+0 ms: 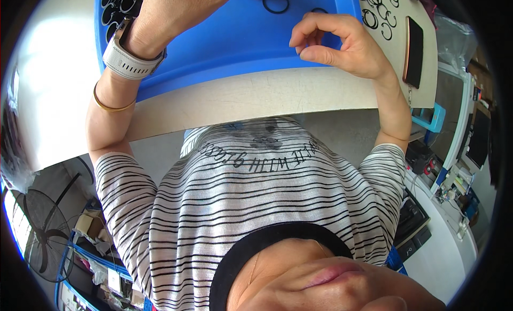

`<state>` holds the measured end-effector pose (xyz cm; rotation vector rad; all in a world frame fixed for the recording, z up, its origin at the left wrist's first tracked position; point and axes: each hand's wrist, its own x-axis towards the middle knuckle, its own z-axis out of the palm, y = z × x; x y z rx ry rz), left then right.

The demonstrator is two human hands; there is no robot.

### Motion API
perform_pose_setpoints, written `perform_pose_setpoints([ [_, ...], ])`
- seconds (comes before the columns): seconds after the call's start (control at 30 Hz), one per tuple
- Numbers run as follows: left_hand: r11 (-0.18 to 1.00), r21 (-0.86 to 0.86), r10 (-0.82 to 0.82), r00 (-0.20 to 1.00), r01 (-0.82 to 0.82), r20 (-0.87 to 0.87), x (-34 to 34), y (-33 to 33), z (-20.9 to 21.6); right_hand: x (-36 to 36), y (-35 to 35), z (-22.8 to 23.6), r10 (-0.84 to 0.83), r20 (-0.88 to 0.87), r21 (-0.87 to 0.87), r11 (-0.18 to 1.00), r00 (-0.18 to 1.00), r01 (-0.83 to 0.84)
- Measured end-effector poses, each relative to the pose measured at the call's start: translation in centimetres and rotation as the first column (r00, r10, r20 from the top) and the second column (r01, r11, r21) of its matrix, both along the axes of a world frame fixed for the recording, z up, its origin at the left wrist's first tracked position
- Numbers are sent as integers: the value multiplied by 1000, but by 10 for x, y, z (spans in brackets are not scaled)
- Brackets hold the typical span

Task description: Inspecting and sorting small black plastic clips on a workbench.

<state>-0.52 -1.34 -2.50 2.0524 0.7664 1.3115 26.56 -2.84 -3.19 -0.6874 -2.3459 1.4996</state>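
Observation:
My left hand (184, 11) reaches over the blue tray (230, 57). Its fingertips run past the upper edge of the view, so its grip is hidden. A dark object, cut off by that edge, shows close to those fingers. Just right of it, a black open ring (276, 2) lies in the tray. My right hand (344, 43) is over the tray's near right corner. Its fingers are curled in, with the thumb close to the index fingertip. Anything between them is too small or hidden to make out.
Several black rings (118, 6) are gathered at the tray's left side. More thin black open rings (380, 14) lie on the pale table (256, 97) right of the tray, near a phone (413, 51). A standing fan (45, 233) is at lower left.

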Motion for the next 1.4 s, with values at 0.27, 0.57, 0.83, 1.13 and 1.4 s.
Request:
perform_pose_setpoints([
  [0.27,988,152,23,999,-15,-48,-4,8,-3,1,0,-4,-115,-127,-13,993,985,114],
  [0.57,973,219,87,994,-69,-73,-2,5,2,14,20,-10,-426,-270,-242,898,863,368],
  [0.83,990,117,77,997,-75,-13,-1,4,2,-18,35,42,-339,-244,0,937,908,350],
  [1.13,995,51,83,996,-81,-40,-1,-1,5,-44,65,67,-268,-90,352,892,959,283],
  [1.4,991,106,89,995,-85,-33,-3,-1,6,-33,69,59,-229,-89,218,945,969,243],
])
